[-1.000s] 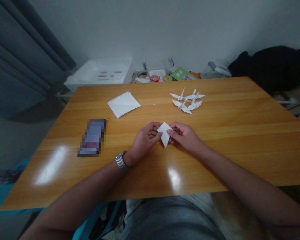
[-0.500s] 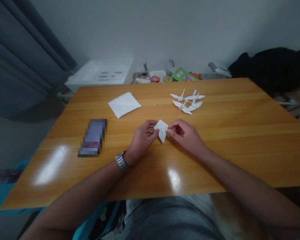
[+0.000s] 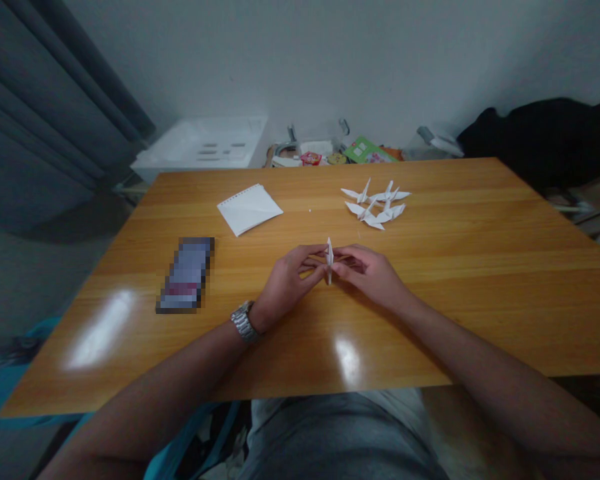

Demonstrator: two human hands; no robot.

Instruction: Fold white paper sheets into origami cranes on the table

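Observation:
Between my hands a small folded white paper (image 3: pixel 330 257) stands on edge, so it shows only as a narrow sliver. My left hand (image 3: pixel 296 272) holds it from the left with thumb and fingertips. From the right, the fingers of my right hand (image 3: pixel 371 268) press on its other face. The fingertips partly hide its middle. Beyond my right hand, several folded white paper cranes (image 3: pixel 380 212) sit close together on the table. A stack of white paper sheets (image 3: pixel 250 209) with a perforated edge lies beyond my left hand.
The wooden table (image 3: pixel 480 280) carries a phone (image 3: pixel 186 275) with a blurred screen at left. Past its far edge are a white plastic tray (image 3: pixel 200 143), a green booklet (image 3: pixel 366 149) and small packets. A black cloth (image 3: pixel 535 137) lies at far right.
The folded paper has turned from lying face-up, kite-shaped, to standing edge-on. My right hand has shifted slightly left, and both hands' fingertips now meet on either side of the paper.

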